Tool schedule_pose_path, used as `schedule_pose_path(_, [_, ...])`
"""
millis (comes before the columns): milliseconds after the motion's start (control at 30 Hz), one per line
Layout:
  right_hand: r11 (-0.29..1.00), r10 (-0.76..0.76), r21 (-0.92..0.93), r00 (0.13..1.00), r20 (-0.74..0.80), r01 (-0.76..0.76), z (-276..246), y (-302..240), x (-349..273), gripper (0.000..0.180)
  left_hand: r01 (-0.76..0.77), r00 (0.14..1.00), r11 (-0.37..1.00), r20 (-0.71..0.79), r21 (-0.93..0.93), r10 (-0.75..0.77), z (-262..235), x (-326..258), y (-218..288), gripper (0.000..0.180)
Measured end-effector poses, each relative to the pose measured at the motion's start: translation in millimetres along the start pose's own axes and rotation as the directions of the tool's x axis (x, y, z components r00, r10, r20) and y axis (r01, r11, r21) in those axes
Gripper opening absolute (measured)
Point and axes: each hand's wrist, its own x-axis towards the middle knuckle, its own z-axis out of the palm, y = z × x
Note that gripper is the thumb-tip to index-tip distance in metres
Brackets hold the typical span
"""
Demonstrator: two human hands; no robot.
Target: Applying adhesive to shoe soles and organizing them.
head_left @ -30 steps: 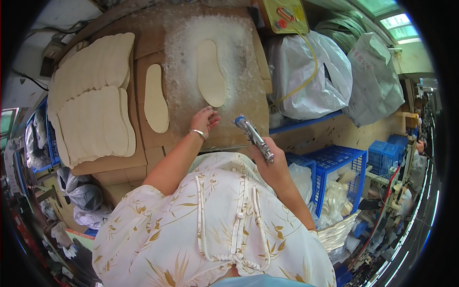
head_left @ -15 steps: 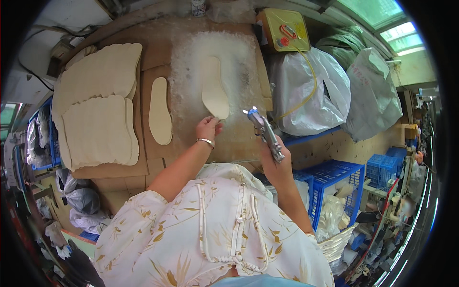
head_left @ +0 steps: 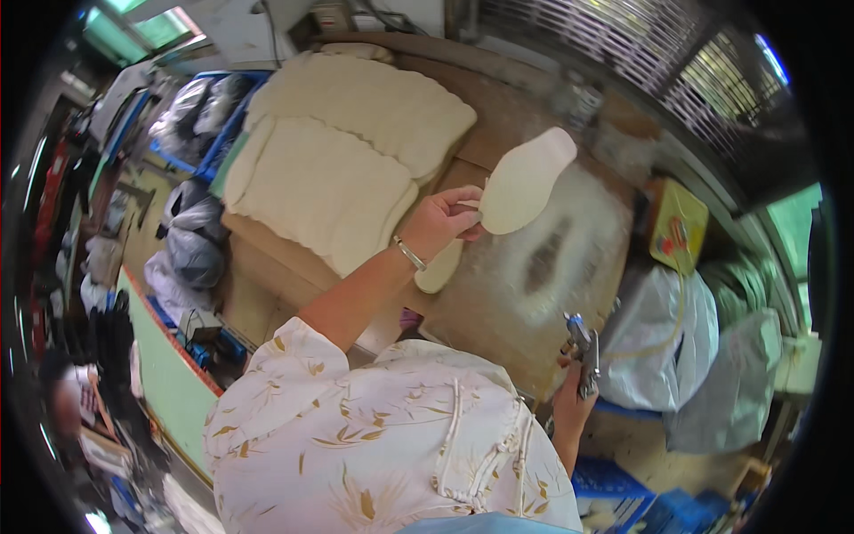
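A cream insole (head_left: 529, 182) is pinched at one end by the fingers of my left hand (head_left: 445, 218). It is tilted up over the cardboard (head_left: 480, 311), which carries a whitish coating around a darker insole-shaped patch. My right hand (head_left: 572, 405) is wrapped around a metal spray gun (head_left: 584, 354) with a blue part at its front, low at the right side of the board. Beneath my left wrist lies another insole (head_left: 439, 270), partly hidden by the hand. Large stacks of cream insoles (head_left: 325, 182) lie just left of it.
A yellow canister (head_left: 678, 222) stands at the right, its hose running across grey plastic bags (head_left: 663, 334). Blue crates (head_left: 614, 489) sit low at the right. More bags (head_left: 191, 231) and a blue crate (head_left: 218, 133) are at the left, beyond a green-topped table (head_left: 165, 356).
My left hand has lifted the insole off the cardboard. My right hand has lowered with the spray gun. The view has turned to the left.
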Motion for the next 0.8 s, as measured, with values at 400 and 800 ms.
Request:
schedule_pose_path(400, [0.986,-0.045,-0.145,0.971,0.233,0.080,77.4,0.9,30.1,0.021,-0.207,0.886,0.977,-0.434,-0.054,0.163,-333.7,-90.1,67.3,0.039])
schedule_pose_path(800, [0.956,0.039,-0.293,0.982,0.184,0.017,116.8,-14.5,35.2,0.027,-0.170,0.727,0.978,-0.686,-0.119,0.043,-481.7,-113.3,61.3,0.038])
